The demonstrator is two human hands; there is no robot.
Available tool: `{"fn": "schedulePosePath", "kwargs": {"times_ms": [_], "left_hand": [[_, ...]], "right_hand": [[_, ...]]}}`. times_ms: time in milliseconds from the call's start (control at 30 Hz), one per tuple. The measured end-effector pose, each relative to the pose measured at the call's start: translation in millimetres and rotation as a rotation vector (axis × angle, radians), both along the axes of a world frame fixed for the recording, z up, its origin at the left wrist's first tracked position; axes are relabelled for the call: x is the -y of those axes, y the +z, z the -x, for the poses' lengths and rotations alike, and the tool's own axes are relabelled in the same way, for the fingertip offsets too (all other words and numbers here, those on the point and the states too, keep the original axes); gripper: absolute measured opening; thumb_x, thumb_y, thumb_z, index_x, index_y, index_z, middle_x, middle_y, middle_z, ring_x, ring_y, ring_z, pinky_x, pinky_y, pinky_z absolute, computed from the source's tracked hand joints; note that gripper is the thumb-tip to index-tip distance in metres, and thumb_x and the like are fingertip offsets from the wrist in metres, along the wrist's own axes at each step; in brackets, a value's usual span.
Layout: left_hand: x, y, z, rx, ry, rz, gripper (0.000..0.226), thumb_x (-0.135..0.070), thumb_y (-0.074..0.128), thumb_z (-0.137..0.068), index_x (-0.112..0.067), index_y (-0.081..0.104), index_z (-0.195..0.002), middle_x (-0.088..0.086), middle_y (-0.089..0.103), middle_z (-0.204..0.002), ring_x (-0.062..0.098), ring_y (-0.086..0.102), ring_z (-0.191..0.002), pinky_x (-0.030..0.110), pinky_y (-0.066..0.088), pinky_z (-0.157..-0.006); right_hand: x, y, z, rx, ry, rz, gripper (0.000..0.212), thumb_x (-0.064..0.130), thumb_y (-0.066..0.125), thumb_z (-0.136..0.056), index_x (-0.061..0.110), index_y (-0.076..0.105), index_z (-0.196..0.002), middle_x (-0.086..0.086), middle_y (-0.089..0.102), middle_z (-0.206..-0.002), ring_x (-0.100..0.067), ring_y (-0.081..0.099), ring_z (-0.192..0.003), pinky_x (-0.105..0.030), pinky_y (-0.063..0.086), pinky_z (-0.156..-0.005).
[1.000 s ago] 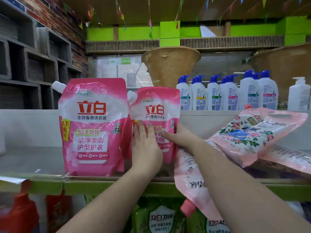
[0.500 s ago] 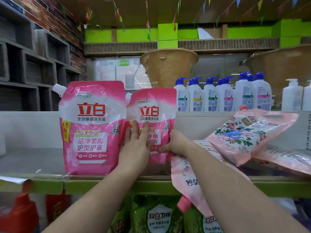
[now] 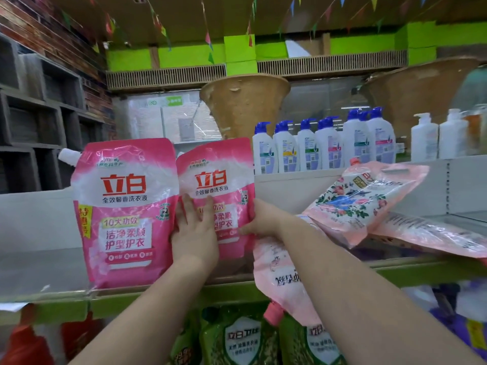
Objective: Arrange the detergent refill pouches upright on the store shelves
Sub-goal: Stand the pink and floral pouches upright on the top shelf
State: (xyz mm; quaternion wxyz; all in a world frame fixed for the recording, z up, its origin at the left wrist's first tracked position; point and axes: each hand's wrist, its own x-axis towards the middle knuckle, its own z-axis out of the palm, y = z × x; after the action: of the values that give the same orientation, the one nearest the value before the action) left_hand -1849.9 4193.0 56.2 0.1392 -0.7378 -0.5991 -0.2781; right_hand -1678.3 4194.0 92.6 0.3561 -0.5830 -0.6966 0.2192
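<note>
- The grey metal shelf (image 3: 39, 267) with a green front edge carries a large glossy pink plastic detergent pouch (image 3: 123, 212), upright, white spout at its top left.
- Just right of it, touching, stands a smaller pink pouch (image 3: 218, 175).
- Pale floral pouches (image 3: 363, 201) lie slumped to the right; one droops over the edge.
- White pump bottles (image 3: 324, 146) line the ledge behind.
- The left hand (image 3: 195, 233) lies flat, fingers straight, on the smaller pouch's front.
- The right hand (image 3: 263, 217) grips its right edge.
</note>
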Motion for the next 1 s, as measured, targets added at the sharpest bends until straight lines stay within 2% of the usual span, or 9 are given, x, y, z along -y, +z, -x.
{"fn": "schedulePosePath", "kwargs": {"times_ms": [133, 233, 267, 333, 400, 467, 633, 800, 1000], "left_hand": [[16.9, -4.5, -7.5, 0.030, -0.061, -0.036, 0.079, -0.022, 0.052, -0.096, -0.031, 0.000, -0.155, 0.011, -0.015, -0.164, 0.036, -0.006, -0.151, 0.055, 0.023, -0.115], [35.1, -7.8, -10.1, 0.001, -0.105, -0.177, 0.051, -0.028, 0.054, -0.095, -0.024, 0.036, -0.142, 0.016, 0.028, -0.152, 0.036, 0.027, -0.139, 0.050, 0.036, -0.105], [40.4, -8.2, -9.4, -0.007, -0.131, -0.235, 0.041, -0.031, 0.054, -0.095, -0.021, 0.045, -0.134, 0.014, 0.040, -0.140, 0.035, 0.037, -0.129, 0.047, 0.041, -0.097], [52.9, -10.2, -3.6, 0.033, -0.213, -0.285, 0.031, -0.032, 0.053, -0.096, -0.017, 0.053, -0.122, 0.011, 0.051, -0.121, 0.032, 0.048, -0.112, 0.045, 0.049, -0.085], [63.4, -10.2, 0.5, 0.114, -0.314, -0.269, 0.026, -0.032, 0.051, -0.096, -0.016, 0.056, -0.116, 0.008, 0.057, -0.112, 0.029, 0.054, -0.101, 0.045, 0.052, -0.080], [77.5, -13.7, 8.0, 0.179, -0.408, -0.235, 0.021, -0.034, 0.050, -0.096, -0.017, 0.057, -0.106, 0.003, 0.061, -0.100, 0.024, 0.058, -0.087, 0.043, 0.053, -0.072], [115.2, -43.1, 37.2, 0.199, -0.518, -0.096, 0.021, -0.044, 0.041, -0.088, -0.026, 0.051, -0.088, -0.008, 0.061, -0.071, 0.017, 0.059, -0.061, 0.035, 0.051, -0.055], [148.6, -96.9, 58.6, 0.081, -0.556, 0.155, 0.018, -0.042, 0.042, -0.083, -0.029, 0.054, -0.085, -0.006, 0.062, -0.067, 0.015, 0.057, -0.058, 0.027, 0.037, -0.046], [182.8, -167.0, 52.2, -0.032, -0.618, 0.352, 0.019, -0.038, 0.044, -0.081, -0.026, 0.059, -0.082, -0.004, 0.063, -0.073, 0.018, 0.058, -0.063, 0.031, 0.050, -0.053]], "right_hand": [[15.4, 1.7, 2.0, -0.151, -0.097, -0.032, 0.056, 0.003, 0.075, -0.081, 0.017, 0.049, -0.128, 0.001, 0.065, -0.089, -0.007, 0.064, -0.071, -0.013, 0.047, -0.043], [32.2, 1.2, 5.1, -0.103, -0.207, -0.129, 0.063, 0.016, 0.077, -0.083, 0.017, 0.045, -0.137, 0.007, 0.056, -0.085, -0.007, 0.061, -0.070, -0.020, 0.045, -0.050], [38.4, 0.9, 5.6, -0.080, -0.228, -0.157, 0.062, 0.020, 0.077, -0.083, 0.018, 0.047, -0.137, 0.009, 0.054, -0.086, -0.007, 0.059, -0.071, -0.021, 0.043, -0.053], [56.2, -1.3, 10.3, -0.020, -0.231, -0.172, 0.036, 0.026, 0.076, -0.084, 0.021, 0.060, -0.116, 0.009, 0.057, -0.087, -0.005, 0.057, -0.071, -0.022, 0.041, -0.055], [75.0, -1.3, 13.2, 0.028, -0.233, -0.161, 0.012, 0.032, 0.073, -0.085, 0.029, 0.061, -0.086, 0.007, 0.065, -0.085, -0.006, 0.060, -0.069, -0.020, 0.041, -0.050], [95.4, -4.1, 18.1, 0.045, -0.239, -0.150, 0.014, 0.035, 0.071, -0.087, 0.032, 0.061, -0.078, 0.006, 0.070, -0.082, -0.005, 0.061, -0.061, -0.017, 0.040, -0.041], [154.4, -22.9, 40.7, 0.106, -0.150, 0.094, 0.016, 0.045, 0.068, -0.088, 0.029, 0.069, -0.087, 0.008, 0.075, -0.074, -0.005, 0.063, -0.057, -0.015, 0.041, -0.040], [201.5, -81.9, 53.2, 0.152, -0.120, 0.444, 0.019, 0.038, 0.069, -0.089, 0.023, 0.067, -0.101, 0.006, 0.075, -0.074, -0.009, 0.065, -0.056, -0.018, 0.044, -0.044], [248.1, -171.9, 55.3, 0.128, -0.221, 0.652, 0.008, 0.026, 0.062, -0.096, 0.020, 0.066, -0.097, -0.001, 0.070, -0.079, -0.012, 0.061, -0.053, -0.014, 0.043, -0.039]]}}
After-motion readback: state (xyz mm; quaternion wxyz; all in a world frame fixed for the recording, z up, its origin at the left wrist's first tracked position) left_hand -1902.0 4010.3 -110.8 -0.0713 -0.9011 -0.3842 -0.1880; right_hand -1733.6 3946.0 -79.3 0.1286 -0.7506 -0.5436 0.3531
